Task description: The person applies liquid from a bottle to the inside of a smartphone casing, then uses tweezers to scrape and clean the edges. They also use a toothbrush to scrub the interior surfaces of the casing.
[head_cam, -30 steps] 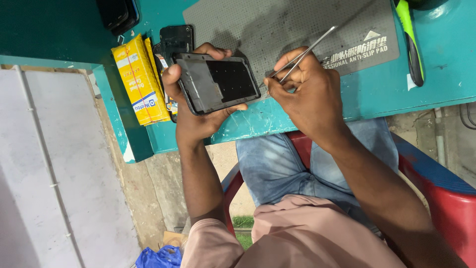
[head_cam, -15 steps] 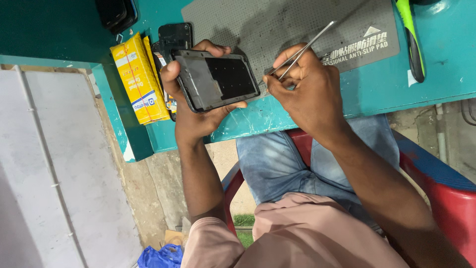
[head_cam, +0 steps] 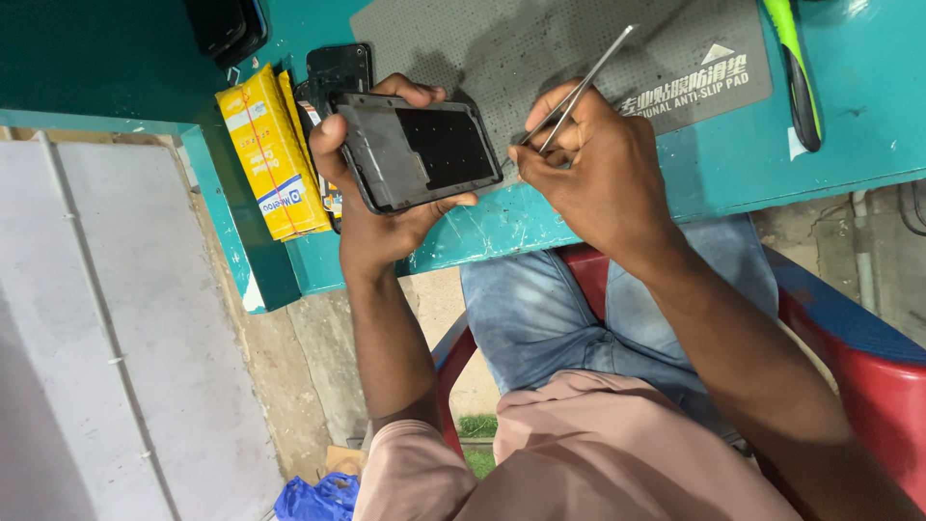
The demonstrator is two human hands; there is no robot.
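Observation:
My left hand grips an opened dark phone body, its inner side facing up, held just above the edge of the teal workbench. My right hand pinches thin metal tweezers. Their tips sit at the phone's right edge and the long end points up and to the right over a grey anti-slip mat.
A yellow packet and a black phone lie left of my left hand. Another dark device rests at the top left. A green-handled tool lies at the right. I sit on a red chair.
Both hands and the phone have shifted slightly lower in view. The tweezers stay at the phone's right edge.

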